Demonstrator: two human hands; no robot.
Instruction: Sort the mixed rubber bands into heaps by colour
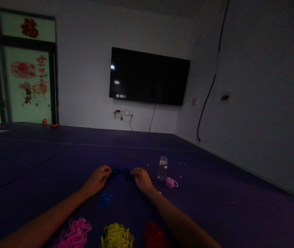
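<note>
My left hand (99, 178) and my right hand (141, 178) rest at either side of a dark, tangled pile of strands (121, 172) on the purple surface (126, 148). The fingers of both hands are pinched together at the edges of this pile; the small bit between them is too dark to make out. Nearer to me, beside my left forearm, lies a small blue bunch of strands (105, 199). Along the bottom of the view are a pink pile (74, 234), a yellow pile (117, 236) and a red pile (155, 236).
A clear bottle (162, 169) stands right of my right hand, with a pink lid (171, 182) beside it. Small white scraps lie around them. Orange objects (54, 125) sit at the far left edge. A black television (149, 77) hangs on the wall.
</note>
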